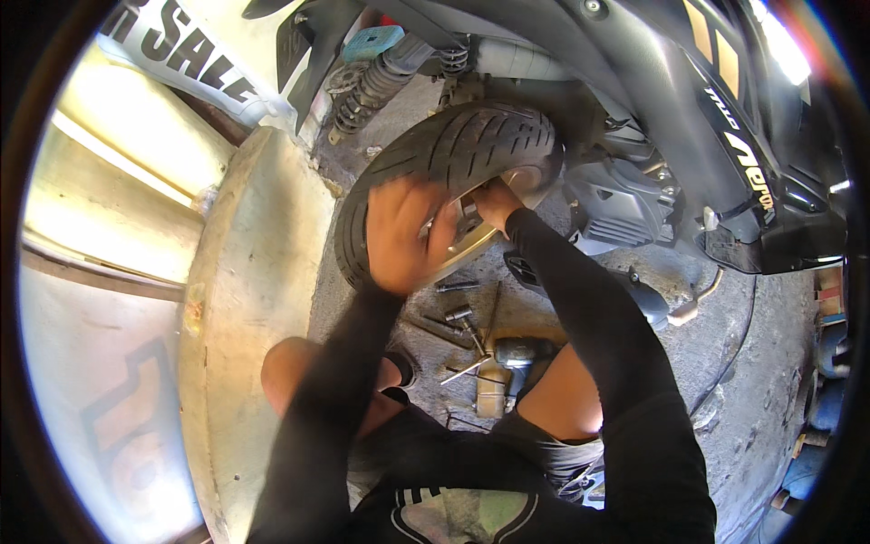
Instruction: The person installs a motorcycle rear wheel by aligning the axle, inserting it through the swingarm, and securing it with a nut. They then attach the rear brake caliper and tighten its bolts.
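A black scooter rear tyre (471, 145) on its metal wheel rim (467, 249) stands in front of me, under the dark scooter body (671, 109). My left hand (399, 231) lies flat on the near side of the tyre and the rim, fingers spread against it. My right hand (497, 201) reaches into the wheel's centre by the hub, fingers curled there; what they grip is hidden. Both arms wear black sleeves. I squat with bare knees on either side.
Loose tools lie on the concrete floor between my knees: sockets and wrenches (458, 317) and a power driver (517, 354). A curved concrete ledge (245, 299) runs along the left. The scooter's shock absorber spring (367, 91) hangs above the tyre.
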The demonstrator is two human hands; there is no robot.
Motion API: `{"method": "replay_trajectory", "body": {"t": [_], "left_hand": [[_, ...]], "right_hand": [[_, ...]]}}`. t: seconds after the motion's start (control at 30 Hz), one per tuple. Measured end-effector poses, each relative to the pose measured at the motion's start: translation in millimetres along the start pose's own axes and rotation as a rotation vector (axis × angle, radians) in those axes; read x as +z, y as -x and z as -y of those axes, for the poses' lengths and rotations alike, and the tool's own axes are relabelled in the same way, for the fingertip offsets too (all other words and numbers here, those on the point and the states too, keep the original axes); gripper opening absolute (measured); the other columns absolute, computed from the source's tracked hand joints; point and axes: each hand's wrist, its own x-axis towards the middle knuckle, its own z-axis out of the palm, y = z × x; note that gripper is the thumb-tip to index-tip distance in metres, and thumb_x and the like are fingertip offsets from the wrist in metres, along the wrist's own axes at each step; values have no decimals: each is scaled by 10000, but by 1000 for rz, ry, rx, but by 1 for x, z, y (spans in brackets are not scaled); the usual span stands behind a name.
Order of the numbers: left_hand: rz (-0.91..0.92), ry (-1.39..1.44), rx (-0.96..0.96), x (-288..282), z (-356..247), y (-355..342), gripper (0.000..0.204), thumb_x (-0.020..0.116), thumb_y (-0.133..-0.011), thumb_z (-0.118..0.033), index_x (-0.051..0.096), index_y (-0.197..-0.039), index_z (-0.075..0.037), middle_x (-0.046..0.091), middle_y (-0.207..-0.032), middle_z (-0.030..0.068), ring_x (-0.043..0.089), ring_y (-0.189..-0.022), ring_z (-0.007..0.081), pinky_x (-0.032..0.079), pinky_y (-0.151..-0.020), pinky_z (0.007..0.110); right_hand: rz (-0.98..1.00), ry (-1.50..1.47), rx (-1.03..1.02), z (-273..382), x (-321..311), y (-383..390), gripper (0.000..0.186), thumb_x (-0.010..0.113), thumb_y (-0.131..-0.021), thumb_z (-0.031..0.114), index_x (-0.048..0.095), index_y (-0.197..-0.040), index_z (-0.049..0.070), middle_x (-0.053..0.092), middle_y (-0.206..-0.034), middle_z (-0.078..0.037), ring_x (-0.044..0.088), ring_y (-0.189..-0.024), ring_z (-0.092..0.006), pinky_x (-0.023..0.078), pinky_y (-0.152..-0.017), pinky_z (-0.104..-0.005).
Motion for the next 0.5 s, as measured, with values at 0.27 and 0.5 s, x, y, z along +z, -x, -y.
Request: {"method": "replay_trajectory", "body": {"t": [0.27, 0.5], "left_hand": [[-58, 991, -1858, 92, 68, 176, 588, 487, -942, -531, 459, -1290, -58, 534, -1181, 76, 538, -1022, 209, 440, -885, 410], [-224, 1196, -1799, 152, 106, 126, 875, 494, -815, -742, 350, -1417, -123, 359, -1433, 79, 396, -1247, 248, 321, -979, 523]], "right_hand": [[-53, 669, -365, 20, 3, -17, 404, 517, -920, 191, 522, -1278, 5, 541, -1319, -183, 502, -1226, -307, 370, -1030, -365], [-158, -13, 56, 9, 6, -7, 470, 661, -868, 238, 514, -1221, -37, 592, -1192, -198, 589, -1074, -269, 455, -911, -369]]}}
